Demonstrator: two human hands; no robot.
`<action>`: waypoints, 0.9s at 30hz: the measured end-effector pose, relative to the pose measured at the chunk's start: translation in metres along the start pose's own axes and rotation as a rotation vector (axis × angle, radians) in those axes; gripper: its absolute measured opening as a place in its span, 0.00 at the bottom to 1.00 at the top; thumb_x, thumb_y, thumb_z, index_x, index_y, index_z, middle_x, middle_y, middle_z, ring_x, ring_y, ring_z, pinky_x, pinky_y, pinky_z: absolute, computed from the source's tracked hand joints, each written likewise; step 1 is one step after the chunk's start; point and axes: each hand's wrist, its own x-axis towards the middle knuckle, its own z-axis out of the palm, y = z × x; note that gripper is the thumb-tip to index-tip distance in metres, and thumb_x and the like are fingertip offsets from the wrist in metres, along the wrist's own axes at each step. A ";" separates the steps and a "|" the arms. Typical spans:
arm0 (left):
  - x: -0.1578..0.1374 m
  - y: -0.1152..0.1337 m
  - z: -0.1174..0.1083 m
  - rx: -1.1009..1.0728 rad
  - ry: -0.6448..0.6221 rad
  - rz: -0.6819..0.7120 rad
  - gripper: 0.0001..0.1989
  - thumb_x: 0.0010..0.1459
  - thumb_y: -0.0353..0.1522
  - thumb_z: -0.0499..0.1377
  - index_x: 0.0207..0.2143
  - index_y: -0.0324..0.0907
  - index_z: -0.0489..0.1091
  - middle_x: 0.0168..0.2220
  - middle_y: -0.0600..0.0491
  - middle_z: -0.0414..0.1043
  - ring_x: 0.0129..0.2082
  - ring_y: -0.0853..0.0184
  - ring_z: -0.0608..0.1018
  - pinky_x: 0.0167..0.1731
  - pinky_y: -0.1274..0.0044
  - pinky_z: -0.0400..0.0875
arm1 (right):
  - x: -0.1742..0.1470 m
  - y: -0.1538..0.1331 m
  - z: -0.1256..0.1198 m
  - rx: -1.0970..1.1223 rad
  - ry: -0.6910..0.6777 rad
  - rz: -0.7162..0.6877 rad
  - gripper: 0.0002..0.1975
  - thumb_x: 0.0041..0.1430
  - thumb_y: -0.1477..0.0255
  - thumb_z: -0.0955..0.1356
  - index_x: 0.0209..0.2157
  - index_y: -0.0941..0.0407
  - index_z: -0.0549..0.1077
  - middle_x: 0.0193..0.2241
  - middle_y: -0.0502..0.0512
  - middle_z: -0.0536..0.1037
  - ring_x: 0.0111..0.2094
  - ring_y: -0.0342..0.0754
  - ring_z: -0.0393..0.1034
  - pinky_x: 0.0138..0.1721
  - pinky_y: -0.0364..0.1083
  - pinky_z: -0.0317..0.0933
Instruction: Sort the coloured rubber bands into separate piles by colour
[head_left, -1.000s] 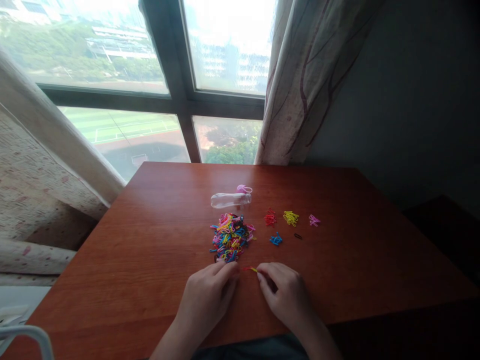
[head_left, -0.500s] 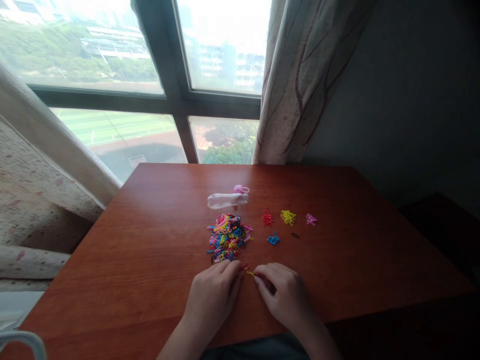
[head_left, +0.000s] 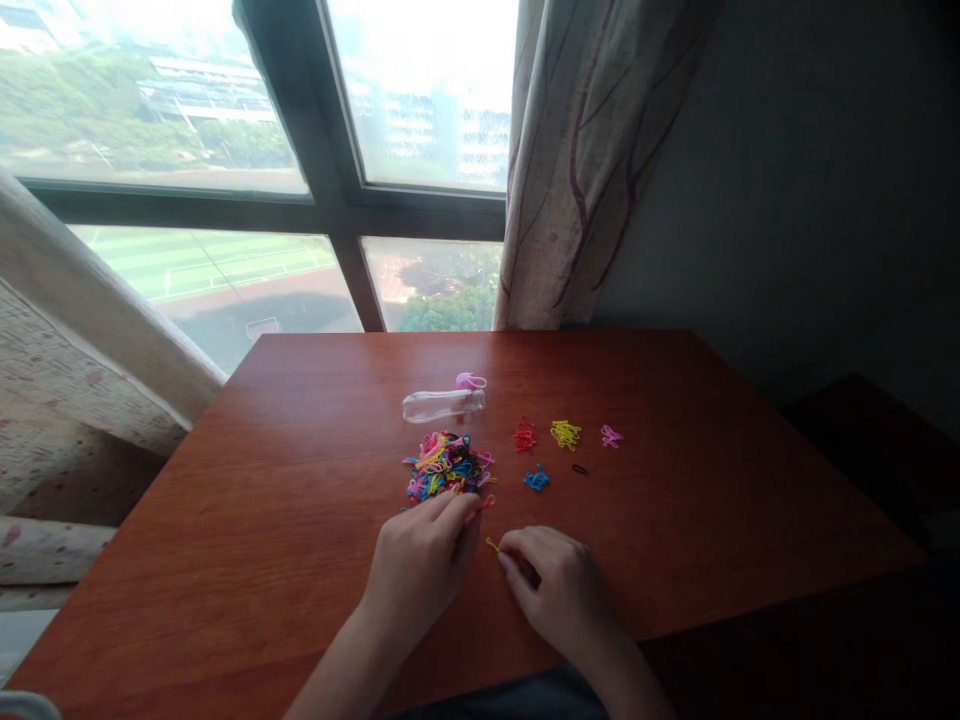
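My left hand is closed at the near edge of a mixed pile of small coloured hair elastics, pinching a red hair elastic whose loop sticks out past the fingertips. To its right, my right hand is closed just above the table, with a yellow hair elastic poking out between thumb and forefinger. Right of the pile lie small colour groups: red elastics, yellow elastics, pink elastics and blue elastics. A single black elastic lies among them.
Behind the pile a clear bottle lies on its side, with a pink looped cap beside its neck. The brown wooden table reaches to a window, with curtains on both sides.
My hands have moved apart. The left one has lifted forward toward the pile with the red elastic; the right one keeps the yellow elastic nearer me. The view has shifted slightly.
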 end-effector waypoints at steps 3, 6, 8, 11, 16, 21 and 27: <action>0.041 0.004 -0.005 0.055 -0.035 0.070 0.12 0.66 0.34 0.50 0.37 0.44 0.73 0.31 0.53 0.78 0.29 0.68 0.78 0.25 0.79 0.63 | 0.000 0.001 0.002 0.007 0.001 0.020 0.07 0.61 0.77 0.65 0.32 0.53 0.73 0.28 0.49 0.77 0.31 0.45 0.71 0.34 0.42 0.57; 0.084 0.010 -0.005 0.139 -0.193 0.103 0.13 0.66 0.33 0.49 0.37 0.43 0.73 0.33 0.51 0.77 0.30 0.65 0.78 0.26 0.78 0.64 | 0.000 0.001 0.002 0.007 0.003 0.037 0.07 0.61 0.77 0.65 0.32 0.53 0.72 0.28 0.48 0.77 0.30 0.45 0.70 0.33 0.42 0.56; 0.108 0.012 0.000 0.146 -0.236 0.133 0.12 0.65 0.33 0.50 0.36 0.43 0.73 0.33 0.50 0.77 0.32 0.63 0.79 0.28 0.77 0.65 | -0.001 0.000 0.003 0.003 0.006 0.039 0.07 0.61 0.78 0.65 0.32 0.53 0.72 0.28 0.48 0.76 0.30 0.45 0.70 0.33 0.42 0.56; 0.134 0.012 0.012 0.149 -0.281 0.137 0.10 0.63 0.30 0.52 0.38 0.42 0.74 0.36 0.48 0.78 0.34 0.62 0.79 0.30 0.76 0.67 | 0.000 0.000 0.002 0.001 0.012 0.029 0.07 0.61 0.78 0.64 0.32 0.53 0.72 0.28 0.49 0.76 0.30 0.45 0.71 0.33 0.42 0.56; 0.151 0.007 0.032 0.144 -0.373 0.111 0.08 0.57 0.29 0.56 0.35 0.42 0.75 0.33 0.47 0.79 0.31 0.62 0.80 0.31 0.75 0.68 | 0.000 0.001 0.002 0.017 0.044 0.004 0.07 0.61 0.78 0.65 0.31 0.53 0.73 0.27 0.49 0.77 0.29 0.45 0.71 0.32 0.42 0.57; 0.147 0.004 0.033 0.143 -0.376 0.079 0.08 0.55 0.30 0.57 0.35 0.43 0.76 0.31 0.48 0.79 0.30 0.60 0.80 0.30 0.74 0.67 | -0.001 0.006 0.002 0.136 0.103 0.034 0.08 0.62 0.76 0.64 0.32 0.53 0.74 0.27 0.50 0.77 0.29 0.45 0.71 0.33 0.42 0.60; 0.117 0.004 0.001 0.090 -0.306 0.077 0.09 0.61 0.32 0.54 0.37 0.43 0.74 0.34 0.50 0.78 0.30 0.64 0.79 0.28 0.76 0.66 | -0.001 0.011 -0.001 0.279 0.216 0.143 0.07 0.63 0.72 0.64 0.34 0.54 0.75 0.28 0.51 0.77 0.27 0.45 0.71 0.28 0.41 0.61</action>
